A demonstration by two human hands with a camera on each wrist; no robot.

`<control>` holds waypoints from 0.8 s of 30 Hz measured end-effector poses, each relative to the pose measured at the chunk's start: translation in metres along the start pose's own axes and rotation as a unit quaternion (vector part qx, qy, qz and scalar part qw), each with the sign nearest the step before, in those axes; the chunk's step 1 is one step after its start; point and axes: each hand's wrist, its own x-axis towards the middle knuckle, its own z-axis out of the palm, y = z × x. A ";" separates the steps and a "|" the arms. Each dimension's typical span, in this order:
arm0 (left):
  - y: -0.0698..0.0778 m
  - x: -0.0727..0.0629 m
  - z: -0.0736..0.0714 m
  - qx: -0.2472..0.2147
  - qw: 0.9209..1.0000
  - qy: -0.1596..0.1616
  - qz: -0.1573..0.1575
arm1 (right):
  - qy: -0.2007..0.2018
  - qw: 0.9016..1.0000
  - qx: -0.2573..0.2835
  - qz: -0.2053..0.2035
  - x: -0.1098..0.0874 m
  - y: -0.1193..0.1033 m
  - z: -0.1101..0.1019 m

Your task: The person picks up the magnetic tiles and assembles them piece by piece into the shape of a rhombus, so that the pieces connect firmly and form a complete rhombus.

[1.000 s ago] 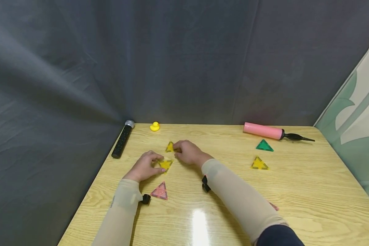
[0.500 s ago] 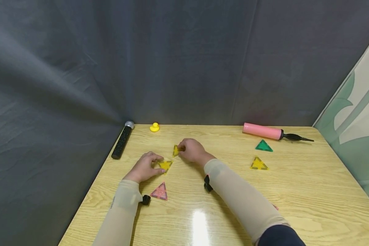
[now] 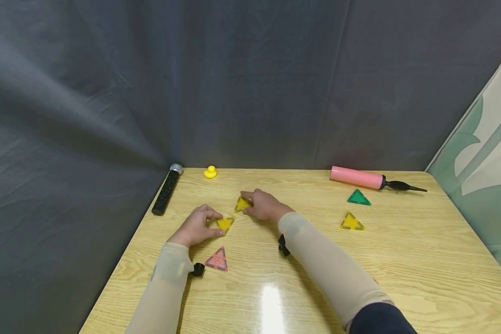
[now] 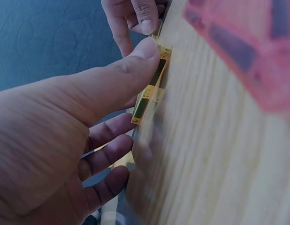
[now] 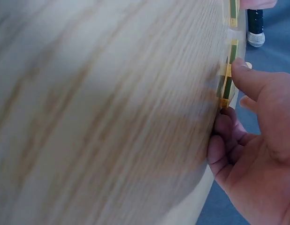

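Observation:
Between thumb and index finger, my left hand (image 3: 197,226) holds a translucent yellow triangular magnetic tile (image 3: 225,224) on the table, one corner pointing toward me. Just beyond it to the right, my right hand (image 3: 264,204) grips a second yellow triangular magnetic tile (image 3: 242,204) by its sides. A small gap separates the two tiles in the head view. Seen edge-on in the right wrist view, the second tile (image 5: 227,79) lies against thumb and fingers. A pink triangular tile (image 3: 218,260) lies nearer to me, beside the left wrist.
At the back left are a black microphone (image 3: 167,190) and a yellow rubber duck (image 3: 210,172). To the right lie a green triangular tile (image 3: 359,197), another yellow tile (image 3: 352,221) and a pink hand pump (image 3: 359,177). My right forearm mostly hides a pink piece (image 3: 375,281).
My right hand has shifted its yellow tile slightly right and toward me, turning it on the way. The left hand and its tile have stayed nearly still.

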 end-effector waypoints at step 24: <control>0.007 0.012 0.003 -0.011 1.000 0.004 -0.012 | -0.016 0.998 0.011 0.054 -0.009 0.010 -0.009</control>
